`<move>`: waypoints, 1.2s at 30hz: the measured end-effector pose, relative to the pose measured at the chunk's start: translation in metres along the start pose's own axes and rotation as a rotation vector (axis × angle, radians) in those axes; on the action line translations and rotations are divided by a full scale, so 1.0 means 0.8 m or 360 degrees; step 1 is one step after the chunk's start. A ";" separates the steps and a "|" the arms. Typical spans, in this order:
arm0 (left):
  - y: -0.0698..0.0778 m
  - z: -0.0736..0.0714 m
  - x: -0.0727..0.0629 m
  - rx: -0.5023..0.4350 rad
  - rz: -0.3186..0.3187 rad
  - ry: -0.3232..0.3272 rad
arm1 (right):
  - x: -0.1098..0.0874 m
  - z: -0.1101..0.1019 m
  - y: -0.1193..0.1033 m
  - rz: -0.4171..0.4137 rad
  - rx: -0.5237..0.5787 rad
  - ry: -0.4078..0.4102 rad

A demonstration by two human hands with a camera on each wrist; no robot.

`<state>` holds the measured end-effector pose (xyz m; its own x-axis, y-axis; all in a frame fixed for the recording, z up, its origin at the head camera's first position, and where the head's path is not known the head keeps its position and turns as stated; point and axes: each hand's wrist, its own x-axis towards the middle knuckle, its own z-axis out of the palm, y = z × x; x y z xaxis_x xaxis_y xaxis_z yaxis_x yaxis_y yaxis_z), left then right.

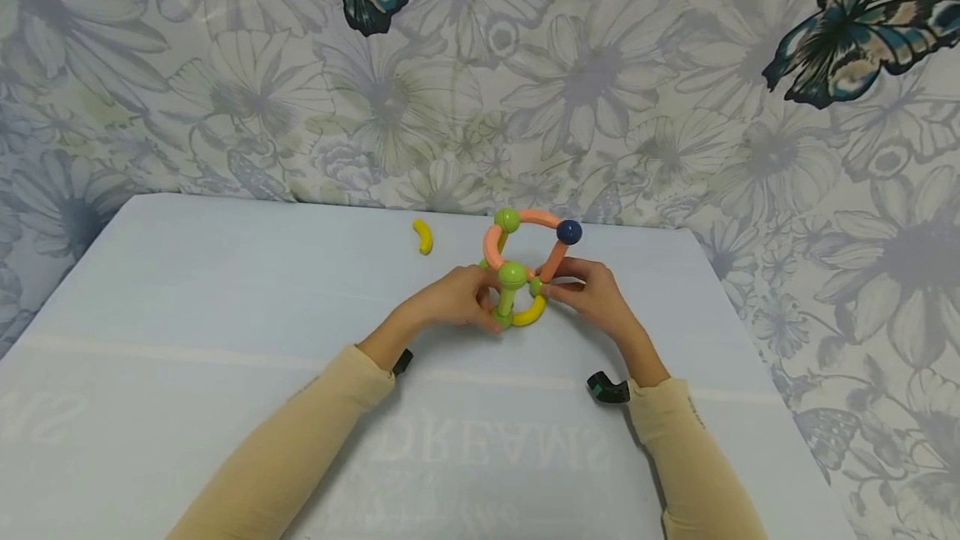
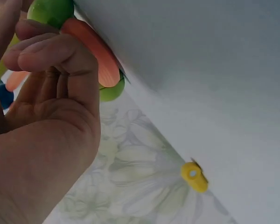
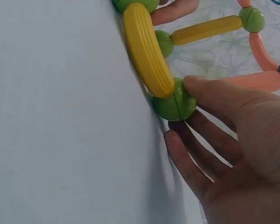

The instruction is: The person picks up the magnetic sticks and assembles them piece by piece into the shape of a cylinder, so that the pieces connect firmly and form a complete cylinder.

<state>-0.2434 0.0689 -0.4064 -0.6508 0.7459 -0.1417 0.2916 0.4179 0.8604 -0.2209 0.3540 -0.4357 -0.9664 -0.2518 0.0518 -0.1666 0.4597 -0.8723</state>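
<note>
A toy frame of balls and sticks stands on the table, its lower ring joined to an upper ring by upright sticks. My left hand [image 1: 456,297] holds its lower left side, fingers and thumb around the front green ball [image 1: 502,319]. From that ball a yellow curved stick [image 3: 147,51] runs along the tabletop to another green ball [image 3: 175,105]. My right hand [image 1: 596,297] pinches this second ball between thumb and fingers. Above, orange curved sticks [image 1: 536,217] link a green ball [image 1: 507,220] and a dark blue ball [image 1: 569,232].
A loose yellow curved stick [image 1: 423,237] lies on the white table [image 1: 225,290], left of the frame near the back edge. Behind the table rises a wall with flower wallpaper [image 1: 390,107]. Black wrist devices [image 1: 607,388] sit at both cuffs.
</note>
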 end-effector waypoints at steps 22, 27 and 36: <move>-0.006 -0.023 -0.009 0.0340 -0.0261 0.0296 | 0.004 0.011 -0.020 -0.0244 -0.0332 0.0028; -0.010 -0.035 -0.013 0.0265 -0.0247 0.0337 | 0.005 0.016 -0.031 -0.0285 -0.0406 -0.0057; -0.009 -0.042 -0.012 0.0234 -0.0085 0.0397 | 0.002 0.015 -0.037 -0.0298 -0.0358 -0.0078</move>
<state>-0.2629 0.0411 -0.3951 -0.8149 0.5779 -0.0445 0.3390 0.5375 0.7721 -0.2150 0.3297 -0.4160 -0.9051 -0.3882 0.1733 -0.3854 0.5772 -0.7199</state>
